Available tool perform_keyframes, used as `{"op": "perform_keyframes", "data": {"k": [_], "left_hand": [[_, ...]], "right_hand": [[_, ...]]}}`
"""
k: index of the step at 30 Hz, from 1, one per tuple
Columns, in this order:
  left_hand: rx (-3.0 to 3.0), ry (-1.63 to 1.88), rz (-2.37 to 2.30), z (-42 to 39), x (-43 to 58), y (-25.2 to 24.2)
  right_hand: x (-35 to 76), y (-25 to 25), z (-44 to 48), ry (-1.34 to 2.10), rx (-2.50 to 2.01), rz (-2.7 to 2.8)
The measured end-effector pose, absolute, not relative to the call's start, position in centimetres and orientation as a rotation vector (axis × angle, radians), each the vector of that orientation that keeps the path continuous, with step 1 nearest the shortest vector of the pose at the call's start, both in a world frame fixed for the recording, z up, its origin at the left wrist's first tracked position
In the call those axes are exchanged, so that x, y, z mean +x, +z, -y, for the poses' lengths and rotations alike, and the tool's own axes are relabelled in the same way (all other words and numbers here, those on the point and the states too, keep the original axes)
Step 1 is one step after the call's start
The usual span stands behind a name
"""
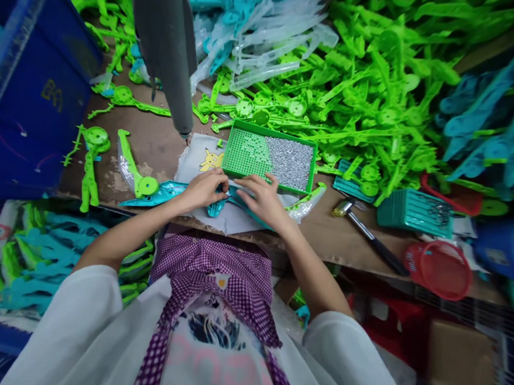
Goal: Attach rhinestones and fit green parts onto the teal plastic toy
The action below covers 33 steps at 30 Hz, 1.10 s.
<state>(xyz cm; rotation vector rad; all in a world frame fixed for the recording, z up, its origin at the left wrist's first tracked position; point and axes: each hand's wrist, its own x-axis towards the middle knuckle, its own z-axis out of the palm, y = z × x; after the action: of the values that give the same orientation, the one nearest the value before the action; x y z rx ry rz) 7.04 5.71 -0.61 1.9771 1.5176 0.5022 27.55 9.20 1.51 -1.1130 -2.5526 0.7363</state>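
A shiny blue plastic part (163,195) lies along the table's front edge, with a green-and-clear curved arm (140,175) at its left end and another green-and-clear arm (308,202) near its right end. My left hand (205,189) is closed, its fingertips curled on the middle of the blue part. Over the right half of that part is my right hand (263,197), palm down, fingers apart and just short of the tray. What lies under its fingertips is hidden. Directly behind both hands sits a green tray (243,134) with small silver screws (289,162).
A grey powered screwdriver (171,63) hangs above the table, left of the tray. Green plastic parts (378,89) are heaped behind. A hammer (371,235), teal basket (414,214) and red basket (439,270) are at right; a blue crate (30,89) stands at left.
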Motion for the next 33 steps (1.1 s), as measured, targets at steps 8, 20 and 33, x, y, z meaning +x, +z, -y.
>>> {"op": "perform_keyframes", "data": {"k": [8,20,33], "left_hand": [[1.977,0.49,-1.487,-5.7,6.8,-0.7],[1.974,0.504,-1.509,-5.7,6.8,-0.8],[1.964,0.493,-1.479,-5.6,6.9,-0.2]], "right_hand": [[31.7,0.3,-4.6,0.395,-1.377,2.245],[31.9,-1.2,-0.9,0.151,-1.291,2.499],[32.7,-1.4,1.4,0.022,-1.412,2.168]]}}
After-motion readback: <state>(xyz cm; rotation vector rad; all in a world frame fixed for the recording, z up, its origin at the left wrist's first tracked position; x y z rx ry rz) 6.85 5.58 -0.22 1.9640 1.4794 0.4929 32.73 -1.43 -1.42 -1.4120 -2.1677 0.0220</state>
